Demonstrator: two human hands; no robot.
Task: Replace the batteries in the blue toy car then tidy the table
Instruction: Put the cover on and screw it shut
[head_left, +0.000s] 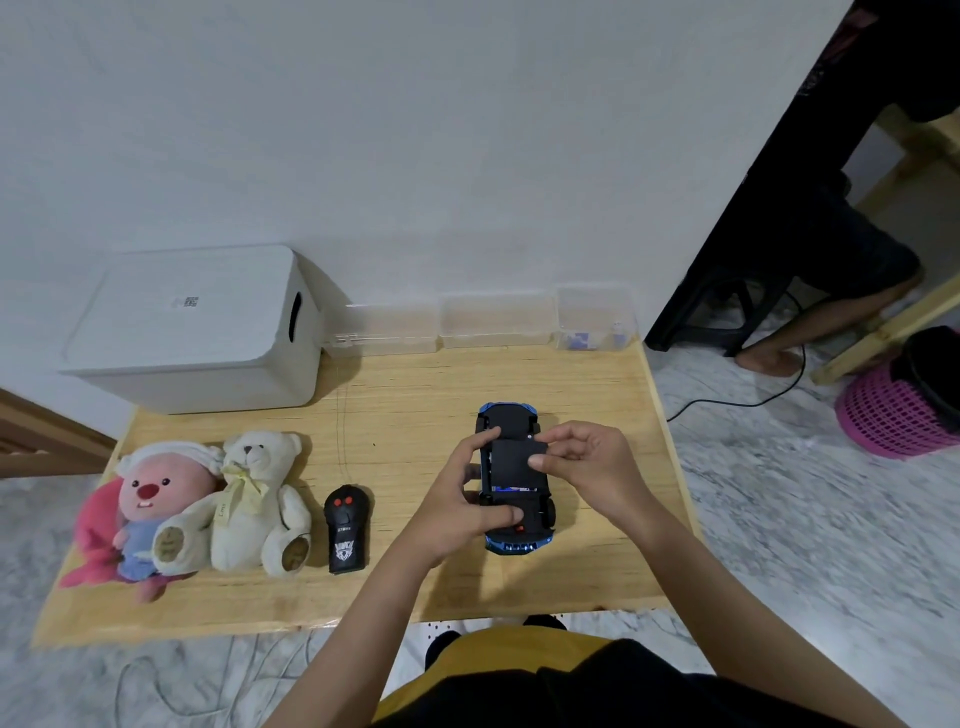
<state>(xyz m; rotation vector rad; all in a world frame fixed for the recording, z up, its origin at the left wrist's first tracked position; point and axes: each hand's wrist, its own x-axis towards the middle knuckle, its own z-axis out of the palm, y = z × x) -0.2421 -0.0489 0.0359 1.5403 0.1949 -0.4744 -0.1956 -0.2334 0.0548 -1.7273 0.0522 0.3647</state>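
Head view shows the blue toy car (514, 480) lying upside down on the tabletop (395, 415), right of centre, its long axis running away from the person, with one blue end nearest the body. The left hand (462, 512) clamps the car from its left side, thumb pressed on the near underside and a finger hooked over the far part. The right hand (582, 462) comes in from the right and pinches the black battery cover (511, 461) at its right edge. A strip of blue shows in the gap at the cover's near edge, so the cover seems unseated; I cannot tell whether it is coming off or going on. Either way, the cover probably travels along the car's long axis while the left hand braces.
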